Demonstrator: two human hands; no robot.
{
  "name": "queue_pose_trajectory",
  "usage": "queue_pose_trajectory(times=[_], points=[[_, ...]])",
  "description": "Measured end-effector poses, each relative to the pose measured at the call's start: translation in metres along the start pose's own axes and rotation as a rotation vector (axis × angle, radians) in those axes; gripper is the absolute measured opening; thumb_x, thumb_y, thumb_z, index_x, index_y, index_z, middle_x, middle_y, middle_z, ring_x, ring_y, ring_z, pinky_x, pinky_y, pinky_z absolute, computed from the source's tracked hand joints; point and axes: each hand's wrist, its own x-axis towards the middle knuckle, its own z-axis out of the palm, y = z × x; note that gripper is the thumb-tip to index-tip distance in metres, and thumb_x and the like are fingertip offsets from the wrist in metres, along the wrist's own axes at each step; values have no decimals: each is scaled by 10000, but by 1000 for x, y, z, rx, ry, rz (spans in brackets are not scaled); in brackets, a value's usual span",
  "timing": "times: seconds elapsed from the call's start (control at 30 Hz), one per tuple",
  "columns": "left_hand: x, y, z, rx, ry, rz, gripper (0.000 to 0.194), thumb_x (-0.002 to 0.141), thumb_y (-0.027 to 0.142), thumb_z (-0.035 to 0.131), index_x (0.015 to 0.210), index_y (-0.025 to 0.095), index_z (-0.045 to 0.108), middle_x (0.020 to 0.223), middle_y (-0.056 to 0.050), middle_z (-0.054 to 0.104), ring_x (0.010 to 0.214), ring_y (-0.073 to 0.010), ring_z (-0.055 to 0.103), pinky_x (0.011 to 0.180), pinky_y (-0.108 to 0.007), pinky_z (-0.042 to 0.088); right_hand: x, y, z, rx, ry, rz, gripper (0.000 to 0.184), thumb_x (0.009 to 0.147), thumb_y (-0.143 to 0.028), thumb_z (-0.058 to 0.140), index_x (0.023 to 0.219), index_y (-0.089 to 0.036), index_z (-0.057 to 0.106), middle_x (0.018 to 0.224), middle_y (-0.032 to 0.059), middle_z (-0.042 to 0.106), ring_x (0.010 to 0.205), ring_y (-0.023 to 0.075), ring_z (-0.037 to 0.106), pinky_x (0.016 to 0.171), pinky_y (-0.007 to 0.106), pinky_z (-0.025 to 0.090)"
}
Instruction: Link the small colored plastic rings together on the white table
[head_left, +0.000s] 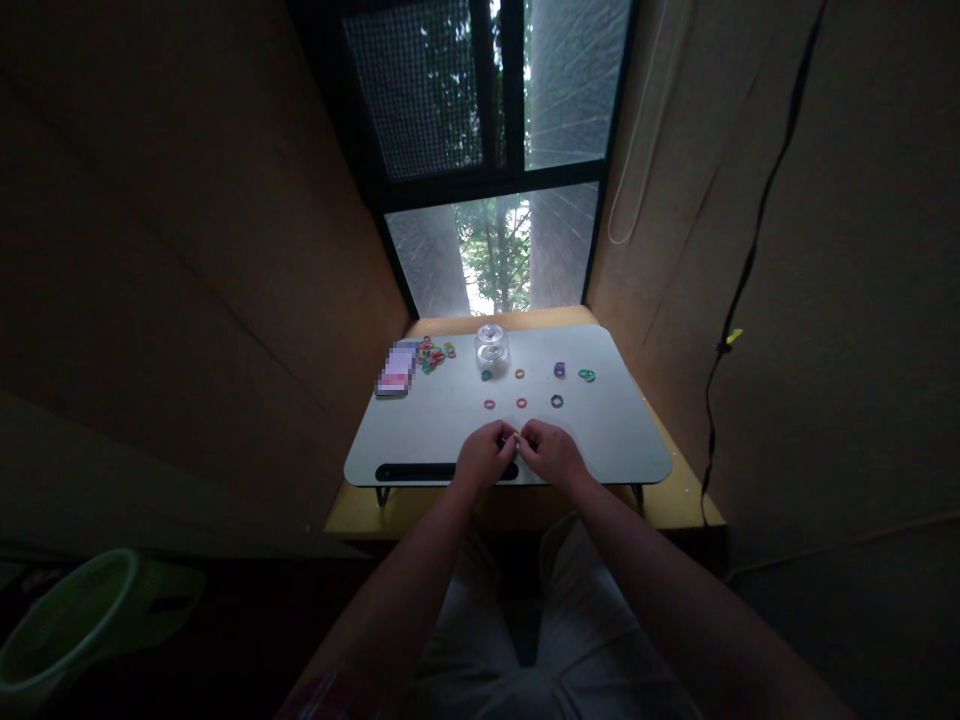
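Note:
My left hand [484,456] and my right hand [553,453] meet near the front edge of the white folding table [600,440]. Their fingertips pinch a tiny yellow hair tie [516,436] between them, mostly covered by the fingers. Just beyond lie single hair ties: a pink one [489,404], a red one [521,403] and a dark one [556,401]. Farther back are a blue one [486,375], a yellowish one [520,373], a purple stack [559,369] and some green ones [586,375].
A clear round jar [492,350] stands at the back middle. To its left are a mixed heap of hair ties [433,356] and a phone [397,368]. A black slot [416,472] runs along the table's front. A green basket [82,620] sits low at left.

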Motion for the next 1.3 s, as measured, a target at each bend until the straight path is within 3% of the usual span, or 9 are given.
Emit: queue_pose_trajectory(times=[1.3], points=[[1,4,1,83,-20,-23,139,827,290,523,842,194,623,785,-10,636,705,-127,545,646,-242,386,0,2,-1,56,-4,-9,147,823,-292,525,728,-204,594,672,1,622,608,125,521,570,234,296]])
